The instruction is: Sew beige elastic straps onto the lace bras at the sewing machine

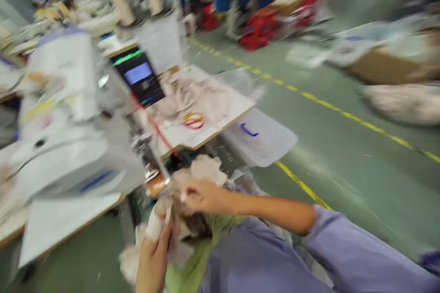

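fabric piece (202, 169) between hands | left hand (156, 242) gripping it | right hand (199, 196) pinching it

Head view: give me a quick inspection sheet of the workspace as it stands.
Surface: pale worktable, blurred, partly covered.
Job's things: pale fabric bundle at lap level, over green cloth.
Clutter: red and yellow rings and fabric on the table; clear plastic bin beside it.
Hands: left hand and right hand both grip the bundle.
Cables: nothing seen clearly.
Surroundings: sewing machine, lit control panel, green floor with yellow line.
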Tool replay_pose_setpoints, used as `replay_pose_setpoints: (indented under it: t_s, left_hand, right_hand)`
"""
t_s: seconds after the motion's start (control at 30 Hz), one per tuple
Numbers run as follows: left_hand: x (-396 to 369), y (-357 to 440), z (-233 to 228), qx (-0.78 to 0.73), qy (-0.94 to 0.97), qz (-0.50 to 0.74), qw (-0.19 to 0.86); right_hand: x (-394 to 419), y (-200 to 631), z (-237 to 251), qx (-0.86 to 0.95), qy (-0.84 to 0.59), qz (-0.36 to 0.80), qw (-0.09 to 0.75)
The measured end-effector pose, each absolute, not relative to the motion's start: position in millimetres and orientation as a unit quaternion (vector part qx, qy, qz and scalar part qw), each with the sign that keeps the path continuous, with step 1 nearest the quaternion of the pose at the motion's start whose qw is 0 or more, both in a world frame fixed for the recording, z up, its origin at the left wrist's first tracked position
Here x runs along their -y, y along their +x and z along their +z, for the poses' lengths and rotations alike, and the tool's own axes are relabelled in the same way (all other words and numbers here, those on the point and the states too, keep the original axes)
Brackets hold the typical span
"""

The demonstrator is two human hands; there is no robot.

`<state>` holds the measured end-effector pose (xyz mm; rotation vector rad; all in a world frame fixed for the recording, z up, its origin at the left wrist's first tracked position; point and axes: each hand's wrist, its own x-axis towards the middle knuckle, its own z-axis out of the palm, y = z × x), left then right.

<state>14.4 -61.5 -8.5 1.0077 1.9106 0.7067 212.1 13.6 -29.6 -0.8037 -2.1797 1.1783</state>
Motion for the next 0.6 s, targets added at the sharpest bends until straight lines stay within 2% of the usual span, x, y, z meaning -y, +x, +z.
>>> replay_pose_setpoints:
  t_s: [0.03, 0.13, 0.27, 0.43, 0.6]
  left_hand:
    - [71, 3, -16, -0.767, 0.376, 0.295, 0.428]
    - [84, -12, -35, -0.666, 0.304, 0.452, 0.509]
    - [80, -2, -45, -0.610, 0.213, 0.571, 0.506]
    - [82, 8, -46, -0.593, 0.208, 0.585, 0.514]
    - [85, 11, -40, -0.664, 0.280, 0.506, 0.475]
  right_hand:
    - [-19, 202, -45, 0.790, -0.314, 0.451, 0.272]
    - [-13, 180, -70, 0.786, -0.328, 0.418, 0.316]
    - [9, 164, -63, 0.814, -0.259, 0.357, 0.378]
    - [11, 145, -59, 0.812, -0.291, 0.335, 0.378]
    - [2, 149, -65, 0.802, -0.324, 0.373, 0.334]
